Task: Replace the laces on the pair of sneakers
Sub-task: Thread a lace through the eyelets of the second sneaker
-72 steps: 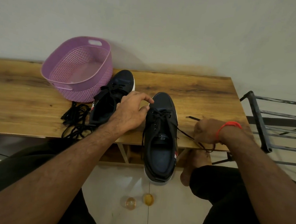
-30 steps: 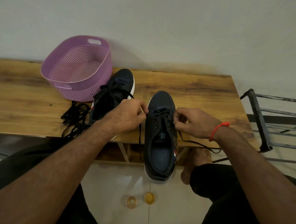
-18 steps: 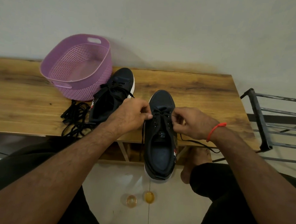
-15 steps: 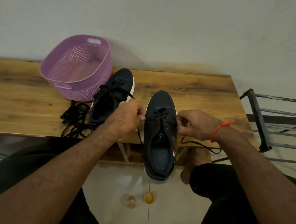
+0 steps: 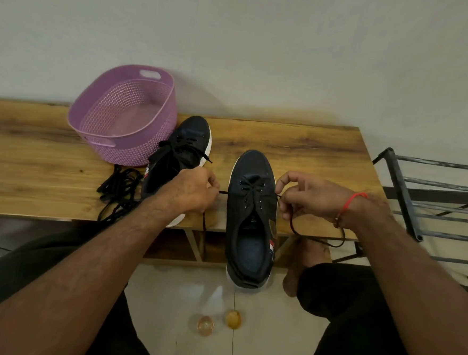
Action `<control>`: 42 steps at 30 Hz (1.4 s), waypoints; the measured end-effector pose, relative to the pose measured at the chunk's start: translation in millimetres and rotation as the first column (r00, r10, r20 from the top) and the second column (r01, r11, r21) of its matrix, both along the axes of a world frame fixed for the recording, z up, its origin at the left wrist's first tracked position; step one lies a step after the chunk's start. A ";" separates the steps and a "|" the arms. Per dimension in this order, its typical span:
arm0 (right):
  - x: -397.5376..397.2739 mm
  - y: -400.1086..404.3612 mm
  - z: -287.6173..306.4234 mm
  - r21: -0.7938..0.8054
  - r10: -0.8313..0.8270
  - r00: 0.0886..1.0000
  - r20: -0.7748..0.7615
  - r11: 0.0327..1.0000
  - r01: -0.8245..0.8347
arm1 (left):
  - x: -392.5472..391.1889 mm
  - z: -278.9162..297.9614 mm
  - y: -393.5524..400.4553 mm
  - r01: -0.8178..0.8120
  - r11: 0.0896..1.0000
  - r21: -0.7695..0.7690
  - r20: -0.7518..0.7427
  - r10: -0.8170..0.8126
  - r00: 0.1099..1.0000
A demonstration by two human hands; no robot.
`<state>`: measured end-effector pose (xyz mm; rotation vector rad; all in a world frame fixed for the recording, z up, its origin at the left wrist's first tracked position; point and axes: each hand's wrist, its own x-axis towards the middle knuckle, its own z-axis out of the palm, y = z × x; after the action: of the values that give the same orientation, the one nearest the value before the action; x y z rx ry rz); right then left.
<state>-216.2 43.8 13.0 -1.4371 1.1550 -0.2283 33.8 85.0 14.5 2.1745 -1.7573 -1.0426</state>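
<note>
Two sneakers on the bench (image 5: 299, 143): laced one (image 5: 177, 159) by the purple basket (image 5: 123, 114), spare laces (image 5: 118, 191) in front. Left hand (image 5: 191, 192) pinches one end of the lace (image 5: 255, 191), near sneaker (image 5: 252, 214) sits centre, right hand (image 5: 307, 197) pinches the other end. Suggest equal outward pull, lace flat, before the next eyelets.

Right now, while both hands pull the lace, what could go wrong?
The right sneaker hangs far over the table edge; an uneven pull from the left hand or right hand could tip it off. The lace end dangling below the edge may snag.
</note>
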 end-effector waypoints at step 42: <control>37.9 48.8 311.8 -0.536 -0.224 0.781 0.583 0.617 0.577 | -39.6 340.4 56.7 -0.349 0.743 -0.571 -0.632 -0.126 0.765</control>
<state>-178.4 92.7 324.8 -1.5849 1.0095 -1.4166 -5.8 141.7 354.8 1.2458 -1.3303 -0.7964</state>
